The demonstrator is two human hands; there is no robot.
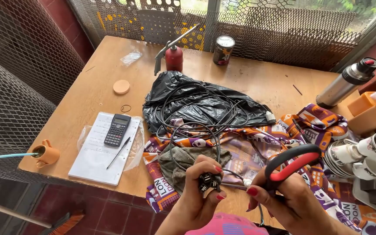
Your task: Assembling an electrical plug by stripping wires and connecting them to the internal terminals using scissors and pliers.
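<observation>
My left hand point(201, 182) pinches a small black connector point(208, 181) at the end of a dark cable point(196, 109) that loops back over a black plastic bag point(183, 93). My right hand point(279, 198) grips black scissors with red-lined handles point(293, 164); the closed blades point left and touch the connector. Both hands hover above the near edge of a wooden table point(249, 78), over a purple and orange patterned cloth point(249, 148) and a grey rag point(183, 159).
A calculator point(117, 129) and a pen point(119, 152) lie on a notepad point(96, 152) at the left. An orange mug point(46, 154), a round lid point(121, 86), a red oil can point(173, 56), a tin point(223, 50), a steel flask point(347, 82) and stacked cups point(362, 159) ring the table. Wire mesh surrounds it.
</observation>
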